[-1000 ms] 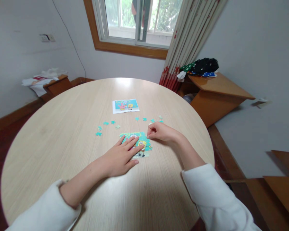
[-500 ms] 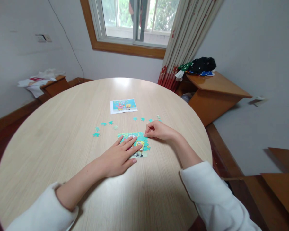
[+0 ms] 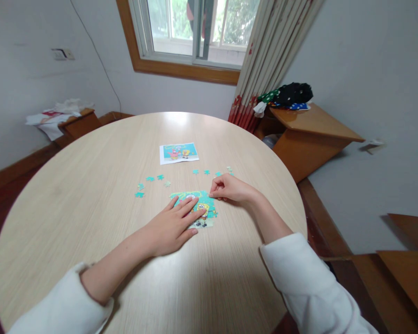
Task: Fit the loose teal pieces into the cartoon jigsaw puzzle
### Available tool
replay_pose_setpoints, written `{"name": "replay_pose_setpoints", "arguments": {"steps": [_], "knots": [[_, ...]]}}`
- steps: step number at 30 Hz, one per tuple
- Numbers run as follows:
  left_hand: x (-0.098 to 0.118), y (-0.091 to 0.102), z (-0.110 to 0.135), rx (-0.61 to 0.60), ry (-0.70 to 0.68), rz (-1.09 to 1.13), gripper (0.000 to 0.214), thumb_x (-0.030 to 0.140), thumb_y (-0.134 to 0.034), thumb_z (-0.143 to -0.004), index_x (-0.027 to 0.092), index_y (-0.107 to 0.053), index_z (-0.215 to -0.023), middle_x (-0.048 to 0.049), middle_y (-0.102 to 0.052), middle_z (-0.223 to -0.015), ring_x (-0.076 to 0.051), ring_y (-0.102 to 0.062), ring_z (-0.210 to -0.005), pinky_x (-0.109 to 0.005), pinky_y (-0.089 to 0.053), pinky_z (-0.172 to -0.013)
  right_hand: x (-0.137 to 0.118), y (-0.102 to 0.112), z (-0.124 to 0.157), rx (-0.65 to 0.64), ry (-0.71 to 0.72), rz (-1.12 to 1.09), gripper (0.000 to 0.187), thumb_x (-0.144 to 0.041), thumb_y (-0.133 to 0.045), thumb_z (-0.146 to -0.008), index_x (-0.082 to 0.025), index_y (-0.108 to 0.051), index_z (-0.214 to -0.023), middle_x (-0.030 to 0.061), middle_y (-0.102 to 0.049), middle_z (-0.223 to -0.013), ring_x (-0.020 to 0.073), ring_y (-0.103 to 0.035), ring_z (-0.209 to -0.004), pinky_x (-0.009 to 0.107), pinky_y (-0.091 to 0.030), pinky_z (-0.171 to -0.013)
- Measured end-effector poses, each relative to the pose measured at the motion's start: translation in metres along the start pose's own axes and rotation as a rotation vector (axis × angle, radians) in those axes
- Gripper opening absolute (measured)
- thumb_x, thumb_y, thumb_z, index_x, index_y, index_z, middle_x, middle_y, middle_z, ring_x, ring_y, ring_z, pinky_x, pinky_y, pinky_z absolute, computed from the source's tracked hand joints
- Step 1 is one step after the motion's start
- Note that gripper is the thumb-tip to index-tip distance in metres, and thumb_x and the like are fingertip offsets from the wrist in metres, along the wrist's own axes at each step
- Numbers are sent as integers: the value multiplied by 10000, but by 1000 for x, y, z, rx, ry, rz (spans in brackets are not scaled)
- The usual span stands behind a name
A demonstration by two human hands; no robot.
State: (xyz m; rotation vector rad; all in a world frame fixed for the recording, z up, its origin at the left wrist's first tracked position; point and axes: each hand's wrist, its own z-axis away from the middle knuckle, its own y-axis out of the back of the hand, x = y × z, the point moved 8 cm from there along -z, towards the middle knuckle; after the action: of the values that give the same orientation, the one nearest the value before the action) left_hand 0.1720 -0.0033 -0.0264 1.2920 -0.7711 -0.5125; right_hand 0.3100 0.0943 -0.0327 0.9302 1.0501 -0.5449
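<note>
No words or numbers can be read anywhere. The print [image 3: 179, 152] beyond the puzzle [image 3: 200, 195] shows only cartoon figures. Any lettering on either is too small.

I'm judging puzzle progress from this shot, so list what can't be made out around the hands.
Head view only:
puzzle: its left part lies under the left hand.
right hand: curled fingers at the puzzle's top right corner hide whether they pinch a piece.
loose pieces: too small to read shapes or print.
reference picture: too small for detail.
</note>
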Motion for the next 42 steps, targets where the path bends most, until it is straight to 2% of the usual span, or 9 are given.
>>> {"name": "replay_pose_setpoints", "arguments": {"steps": [4,8,13,15,17,20,22,32,42], "knots": [[1,3,0,25,4,30,505,426,-288,-975,254,-347,-1447,-118,-277,-1543,-281,-221,-1425,-528,-145,-1139,-1,1,1,10,-21,-60,219,-299,-736,-623,-140,-586,-612,-25,-543,-471,70,-466,-433,201,-334,-420],[-1,13,-1,77,24,84,482,392,-284,-977,216,-390,-1413,-150,-283,-1538,-270,-254,-1416,-508,-206,-1132,-2,2,2,39,-42,-113,237,-318,-733,-646,-141,-576,-627,-32,-536,-446,58,-440,-391,189,-281,-380],[-15,35,3,272,90,171,424,349,-279,-973,181,-446,-1326,-149,-399,-1472,-230,-376,-1350,-440,-315,-1096,-4,1,3,53,-55,-169,236,-301,-738,-654,-133,-576,-619,-32,-544,-473,44,-439,-384,186,-265,-372],[-23,46,6,385,128,198,353,318,-310,-959,177,-510,-1214,-143,-514,-1353,-219,-483,-1242,-407,-395,-1028,-5,1,3,58,-67,-177,225,-284,-735,-657,-133,-574,-614,-33,-543,-478,43,-444,-390,188,-281,-379],[-34,57,11,506,173,205,251,276,-355,-929,175,-558,-1035,-122,-612,-1132,-208,-573,-1060,-374,-461,-915,-6,1,4,61,-75,-182,213,-273,-728,-666,-134,-575,-616,-37,-535,-473,42,-443,-394,188,-293,-386],[-52,73,22,673,272,186,132,225,-420,-864,194,-524,-789,-63,-596,-844,-187,-577,-819,-331,-478,-752,-5,2,4,64,-83,-185,201,-263,-719,-677,-133,-577,-620,-37,-533,-475,41,-442,-398,188,-302,-390],[-63,80,27,734,323,184,111,207,-446,-830,201,-500,-733,-43,-569,-784,-176,-560,-763,-316,-467,-716,-4,2,4,65,-90,-180,199,-261,-716,-681,-132,-577,-623,-34,-538,-478,41,-443,-397,186,-297,-385],[-101,86,39,764,477,185,75,176,-451,-769,211,-473,-706,-32,-552,-753,-177,-533,-691,-321,-442,-669,0,3,3,41,-95,-146,225,-290,-726,-677,-129,-575,-631,-31,-543,-467,38,-445,-372,174,-259,-358],[-117,82,43,764,589,199,99,178,-457,-733,232,-396,-677,-10,-503,-670,-172,-473,-617,-315,-381,-606,2,4,3,60,-91,-184,223,-291,-729,-673,-130,-579,-642,-32,-543,-461,42,-447,-377,177,-259,-359]]}}
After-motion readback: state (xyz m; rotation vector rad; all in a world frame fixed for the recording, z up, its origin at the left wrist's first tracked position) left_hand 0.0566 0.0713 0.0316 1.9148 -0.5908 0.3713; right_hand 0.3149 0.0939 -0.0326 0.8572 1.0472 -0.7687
